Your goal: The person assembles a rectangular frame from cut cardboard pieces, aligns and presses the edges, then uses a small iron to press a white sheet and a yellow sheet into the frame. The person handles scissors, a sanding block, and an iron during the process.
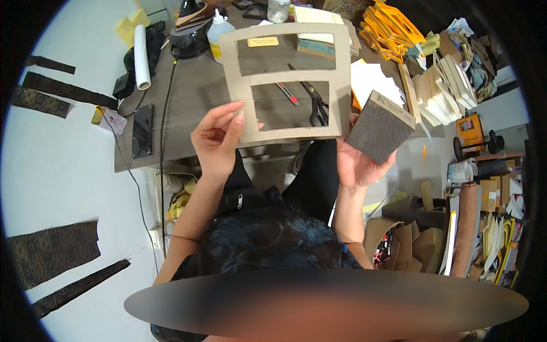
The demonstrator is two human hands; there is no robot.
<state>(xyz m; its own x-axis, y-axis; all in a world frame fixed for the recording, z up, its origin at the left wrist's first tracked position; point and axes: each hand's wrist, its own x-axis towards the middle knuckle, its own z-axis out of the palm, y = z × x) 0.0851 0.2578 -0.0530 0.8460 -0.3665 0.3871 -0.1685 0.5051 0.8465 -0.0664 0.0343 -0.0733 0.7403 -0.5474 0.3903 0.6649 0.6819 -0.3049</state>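
A grey-beige cardboard frame (245,77) with two window-like openings is held up over the table. My left hand (219,134) pinches its left side between thumb and fingers. On the palm of my right hand (362,162) rests a dark, rough-faced sanding block (379,131) with a tan printed strip along one edge, its fingers curled around the back and side. The block is tilted beside the frame's lower right corner; whether that hand also touches the frame I cannot tell. Through the lower opening show black-handled scissors (316,111) and a red-handled cutter (289,96) on the table.
On the dark table (196,85) lie a phone (142,131) and cables, with a glue bottle (219,34) and an iron (191,28) at the back. Orange frames (390,28) and white paper (376,82) are at the right. Patterned fabric pieces (57,251) lie on a white surface at left.
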